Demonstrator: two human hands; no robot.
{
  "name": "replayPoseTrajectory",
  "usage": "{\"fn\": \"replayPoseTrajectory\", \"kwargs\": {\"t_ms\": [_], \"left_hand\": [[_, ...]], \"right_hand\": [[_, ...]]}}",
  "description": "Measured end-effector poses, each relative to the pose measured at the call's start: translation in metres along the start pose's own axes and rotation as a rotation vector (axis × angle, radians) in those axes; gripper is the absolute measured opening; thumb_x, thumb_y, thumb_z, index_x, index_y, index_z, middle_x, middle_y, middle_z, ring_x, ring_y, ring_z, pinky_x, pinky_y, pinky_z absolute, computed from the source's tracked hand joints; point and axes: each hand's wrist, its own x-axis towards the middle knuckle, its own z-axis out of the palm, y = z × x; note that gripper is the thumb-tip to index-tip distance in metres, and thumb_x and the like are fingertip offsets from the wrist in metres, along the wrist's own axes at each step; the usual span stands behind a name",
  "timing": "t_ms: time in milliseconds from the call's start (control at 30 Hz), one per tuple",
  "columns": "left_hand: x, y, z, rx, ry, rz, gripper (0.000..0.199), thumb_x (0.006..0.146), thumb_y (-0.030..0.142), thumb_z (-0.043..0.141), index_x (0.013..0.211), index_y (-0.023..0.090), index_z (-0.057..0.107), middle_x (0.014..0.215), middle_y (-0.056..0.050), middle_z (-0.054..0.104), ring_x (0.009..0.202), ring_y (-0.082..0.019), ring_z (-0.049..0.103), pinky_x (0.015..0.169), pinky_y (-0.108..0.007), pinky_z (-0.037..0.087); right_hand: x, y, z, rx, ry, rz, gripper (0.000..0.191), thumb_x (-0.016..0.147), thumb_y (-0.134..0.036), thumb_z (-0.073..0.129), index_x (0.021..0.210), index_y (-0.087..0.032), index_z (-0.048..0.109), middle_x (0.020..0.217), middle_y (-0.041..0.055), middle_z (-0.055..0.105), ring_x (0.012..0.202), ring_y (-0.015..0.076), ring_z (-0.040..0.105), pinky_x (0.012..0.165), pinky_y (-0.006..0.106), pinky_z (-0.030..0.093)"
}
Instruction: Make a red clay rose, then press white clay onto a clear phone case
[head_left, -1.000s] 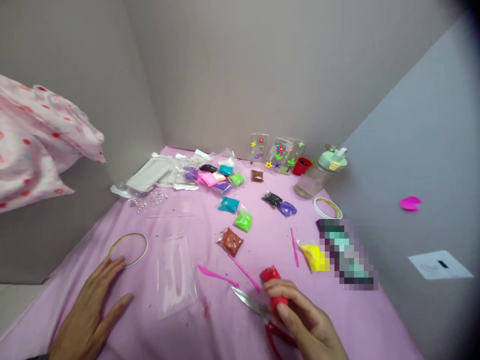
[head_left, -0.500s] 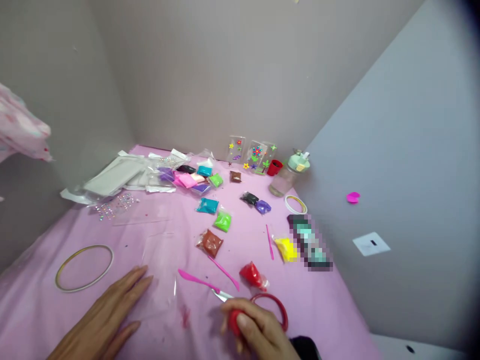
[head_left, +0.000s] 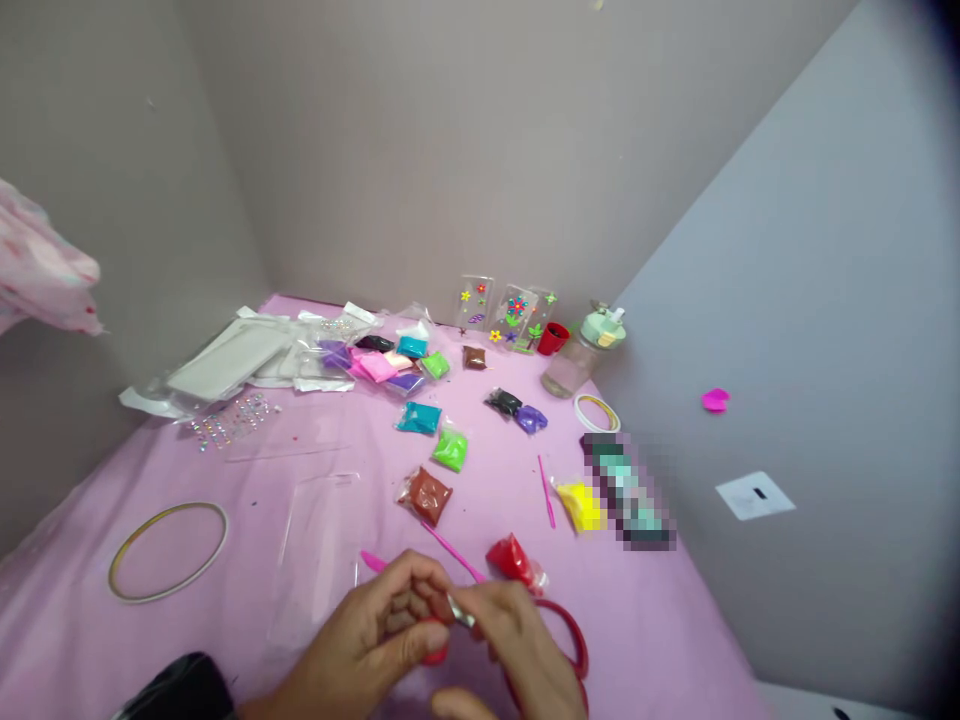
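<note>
Near the bottom centre, my left hand (head_left: 375, 635) has its thumb and fingers closed round a small red lump (head_left: 436, 655). My right hand (head_left: 517, 640) is right beside it, its fingertips touching or very near the left fingers; what it grips, if anything, is hidden. Red-handled scissors (head_left: 574, 635) lie behind and right of my right hand, and part of their metal (head_left: 460, 612) shows between the hands. A pink tool (head_left: 373, 562) pokes out behind my left hand. The clear case (head_left: 307, 550) lies flat to the left. Just beyond the hands is a red clay packet (head_left: 516, 562).
Brown (head_left: 427, 495), green, blue and yellow (head_left: 581, 505) packets lie mid-table. Another thin pink tool (head_left: 546, 490) is at the right, by a blurred dark object (head_left: 630, 495). A tape ring (head_left: 169, 552) lies left. Decorated cases (head_left: 516, 310) and a bottle (head_left: 581, 355) stand at the back.
My left hand has left the clear case and moved right to meet my right hand. The red lump, earlier in my right hand, is now at my left fingers.
</note>
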Motion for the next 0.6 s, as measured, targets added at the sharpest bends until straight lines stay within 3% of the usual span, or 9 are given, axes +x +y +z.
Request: {"fn": "replayPoseTrajectory", "kwargs": {"t_ms": [100, 200, 267, 333, 400, 500, 600], "left_hand": [[0.002, 0.008, -0.009, 0.06, 0.104, -0.024, 0.035, 0.085, 0.055, 0.069, 0.092, 0.021, 0.066, 0.084, 0.0, 0.063, 0.077, -0.016, 0.06, 0.073, -0.025, 0.048], [0.003, 0.012, -0.013, 0.078, 0.135, -0.054, 0.043, 0.093, 0.06, 0.055, 0.094, 0.019, 0.07, 0.08, 0.001, 0.062, 0.062, -0.013, 0.06, 0.061, -0.024, 0.046], [0.006, 0.007, -0.01, 0.023, 0.14, -0.064, 0.047, 0.096, 0.061, 0.049, 0.1, 0.02, 0.07, 0.086, -0.001, 0.066, 0.069, -0.015, 0.065, 0.068, -0.026, 0.051], [0.009, 0.0, -0.005, -0.05, 0.11, -0.048, 0.041, 0.095, 0.058, 0.055, 0.11, 0.023, 0.069, 0.099, -0.004, 0.069, 0.093, -0.019, 0.068, 0.088, -0.03, 0.053], [0.011, -0.005, 0.002, -0.106, 0.07, 0.001, 0.038, 0.089, 0.052, 0.068, 0.118, 0.027, 0.067, 0.111, -0.004, 0.069, 0.109, -0.022, 0.066, 0.099, -0.033, 0.052], [0.006, -0.001, 0.009, 0.004, 0.109, 0.129, 0.028, 0.088, 0.042, 0.071, 0.114, 0.03, 0.07, 0.117, -0.003, 0.069, 0.106, -0.021, 0.069, 0.092, -0.029, 0.056], [-0.007, 0.011, 0.01, 0.294, 0.195, 0.31, 0.027, 0.089, 0.029, 0.071, 0.115, 0.037, 0.069, 0.111, 0.002, 0.075, 0.1, -0.018, 0.072, 0.09, -0.024, 0.057]], "right_hand": [[0.006, 0.027, -0.023, -0.21, 0.066, 0.019, 0.048, 0.097, -0.036, 0.062, 0.142, -0.024, 0.05, 0.123, 0.0125, 0.064, 0.11, 0.0262, 0.065, 0.088, 0.033, 0.059], [0.008, 0.05, -0.037, -0.342, -0.043, 0.083, 0.048, 0.096, -0.023, 0.057, 0.144, -0.023, 0.051, 0.122, 0.0122, 0.066, 0.109, 0.0295, 0.064, 0.09, 0.041, 0.058], [0.01, 0.054, -0.037, -0.256, -0.101, 0.163, 0.047, 0.098, -0.02, 0.049, 0.144, -0.027, 0.052, 0.12, 0.0103, 0.068, 0.107, 0.0282, 0.065, 0.089, 0.041, 0.058], [0.013, 0.046, -0.033, -0.022, -0.111, 0.288, 0.044, 0.1, -0.023, 0.047, 0.144, -0.03, 0.052, 0.121, 0.009, 0.067, 0.105, 0.0255, 0.066, 0.089, 0.038, 0.057], [0.019, 0.032, -0.027, 0.324, -0.101, 0.471, 0.039, 0.098, -0.033, 0.055, 0.137, -0.029, 0.057, 0.119, 0.0083, 0.067, 0.1, 0.0236, 0.068, 0.087, 0.035, 0.057], [0.027, 0.014, -0.016, 0.885, -0.109, 0.74, 0.036, 0.088, -0.045, 0.072, 0.114, -0.023, 0.064, 0.099, 0.0058, 0.069, 0.082, 0.0192, 0.067, 0.076, 0.03, 0.055], [0.029, 0.006, -0.005, 1.255, -0.042, 0.882, 0.038, 0.08, -0.047, 0.081, 0.1, -0.019, 0.064, 0.087, 0.0033, 0.067, 0.075, 0.0151, 0.062, 0.072, 0.027, 0.053]]}}
